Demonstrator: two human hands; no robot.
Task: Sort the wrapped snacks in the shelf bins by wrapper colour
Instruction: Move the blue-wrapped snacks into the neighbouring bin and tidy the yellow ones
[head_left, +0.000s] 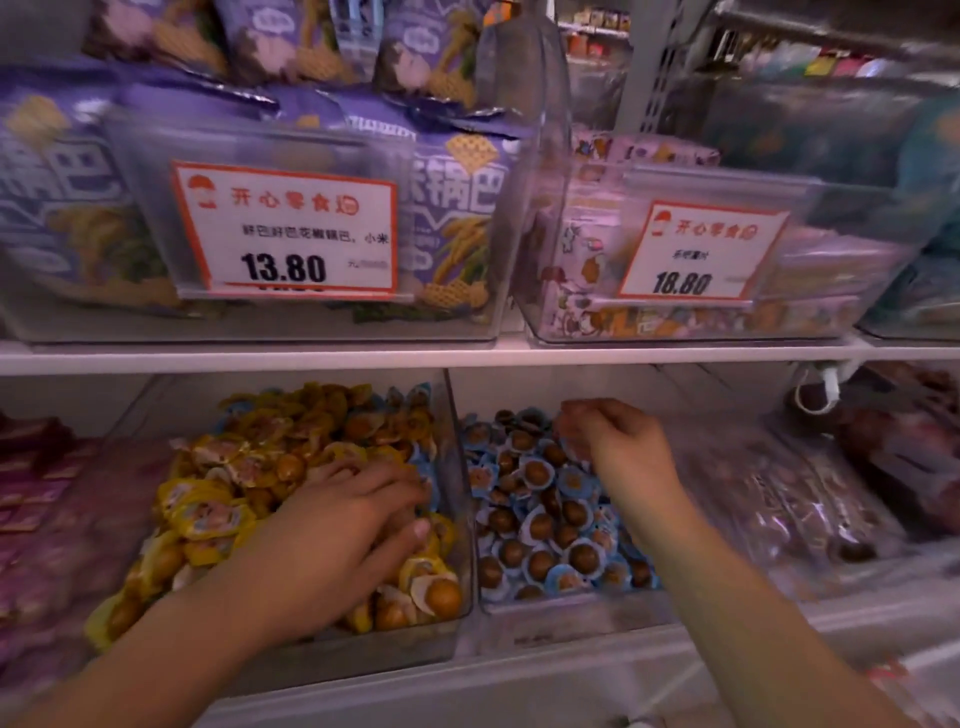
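- The left hand (353, 519) lies palm down in the clear bin of yellow-wrapped snacks (249, 499), fingers reaching toward the bin's right wall and buried among the wrappers there; whether they pinch one I cannot tell.
- A few blue-wrapped snacks (423, 478) sit against that right wall of the yellow bin (457, 467), just beside the left fingertips.
- The right hand (608, 441) hovers over the neighbouring bin of blue-wrapped snacks (540, 519), near its back right corner, fingers curled down with the tips bunched together; motion blur hides whether anything is held between them.
- The blue bin (571, 618) stands directly right of the yellow bin on the lower shelf, their walls touching.
- Further right on that shelf lie clear packets of dark snacks (789, 509); at the left edge sit purple-pink packets (36, 499).
- On the white upper shelf (467, 356) a clear bin holds purple snack bags (457, 218) behind a price tag reading 13.80 (285, 234).
- To its right, another clear bin of cartoon-printed packets (587, 260) carries a tag reading 18.80 (696, 249).
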